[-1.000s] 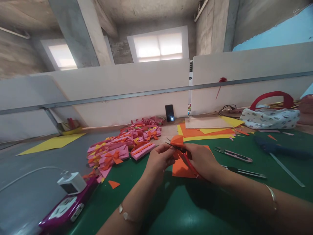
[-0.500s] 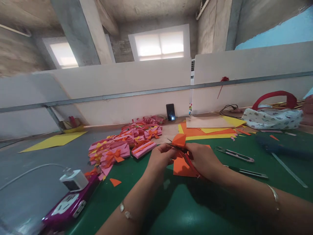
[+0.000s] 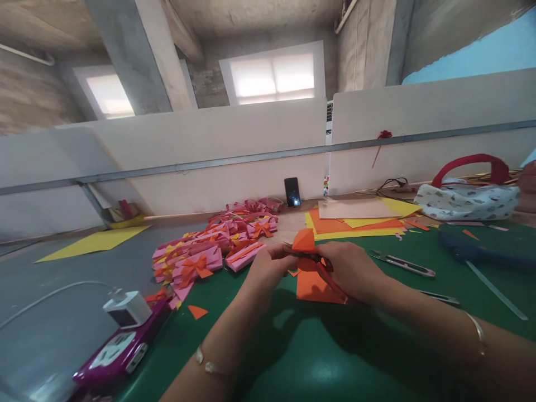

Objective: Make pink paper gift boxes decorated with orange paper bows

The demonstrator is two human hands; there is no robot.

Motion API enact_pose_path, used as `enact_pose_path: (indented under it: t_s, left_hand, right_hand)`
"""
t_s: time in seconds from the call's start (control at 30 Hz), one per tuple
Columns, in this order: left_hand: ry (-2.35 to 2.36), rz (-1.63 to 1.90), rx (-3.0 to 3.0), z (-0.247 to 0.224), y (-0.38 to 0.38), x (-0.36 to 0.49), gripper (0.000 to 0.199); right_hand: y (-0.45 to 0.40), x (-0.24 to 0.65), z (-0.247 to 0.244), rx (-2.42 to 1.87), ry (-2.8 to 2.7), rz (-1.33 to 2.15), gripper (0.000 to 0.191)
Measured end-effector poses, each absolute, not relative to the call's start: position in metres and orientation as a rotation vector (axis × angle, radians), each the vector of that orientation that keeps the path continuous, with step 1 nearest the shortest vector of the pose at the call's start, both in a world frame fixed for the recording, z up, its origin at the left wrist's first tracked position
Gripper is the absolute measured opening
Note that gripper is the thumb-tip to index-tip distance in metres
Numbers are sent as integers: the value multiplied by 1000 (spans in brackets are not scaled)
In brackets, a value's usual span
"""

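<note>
My right hand (image 3: 352, 267) is closed around red-handled scissors (image 3: 330, 279), whose dark blades point left across a small orange paper piece (image 3: 304, 241). My left hand (image 3: 268, 271) is closed, its fingertips pinching at the left side of that piece near the blade tips; the exact grip is partly hidden. Below both hands an orange paper sheet (image 3: 316, 289) lies on the green mat (image 3: 285, 357). Just left of my left hand rests a pink folded paper piece with an orange strip (image 3: 245, 257).
Pink paper pieces with orange bows (image 3: 201, 262) are heaped left of centre. A purple power strip (image 3: 113, 349) with a white charger (image 3: 127, 309) stands at lower left. Right lie a utility knife (image 3: 404, 263), a blue glue gun (image 3: 481, 251) and a fabric basket (image 3: 467, 201). A phone (image 3: 292, 192) leans at the back.
My left hand has shifted slightly left and the right hand slightly right. The orange piece has turned a little between the blades, and a small orange scrap shows below my left fingers.
</note>
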State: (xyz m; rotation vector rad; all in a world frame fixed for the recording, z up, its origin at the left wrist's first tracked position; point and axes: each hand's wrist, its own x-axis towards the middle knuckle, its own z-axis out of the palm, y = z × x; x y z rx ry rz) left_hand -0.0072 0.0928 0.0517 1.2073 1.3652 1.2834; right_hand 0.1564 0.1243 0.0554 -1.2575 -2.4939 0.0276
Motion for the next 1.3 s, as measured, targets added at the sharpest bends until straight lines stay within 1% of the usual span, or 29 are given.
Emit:
enact_pose_path:
  t_s: [0.3,0.57,0.7,0.87,1.03,1.17,1.3]
  left_hand:
    - [1340,1344,1217,51,88,-3,11]
    - [1362,1339,1236,50,92,-4,13]
    - [1333,1319,1216,47,93,-6,13]
    - [1327,1266,1141,44,93,-7,16]
    - [1367,1231,1084,46,92,-6,10]
    - [1371,1220,1107,46,92,-6,9]
    - [1355,1231,1099,45,92,-8,9]
  right_hand:
    - [125,157,53,-1302,-2468,18,29]
    - [124,155,57,-1323,-2504,-28,30]
    - [123,155,57,-1332,-2510,-50,25]
    - [124,156,55,-1319,-2517,-65,27]
    - [124,156,55,-1336,-2523,-86,29]
    - [124,157,56,-1340,-2538,-106,32]
    - [127,158,55,-1320,-2544,-161,27]
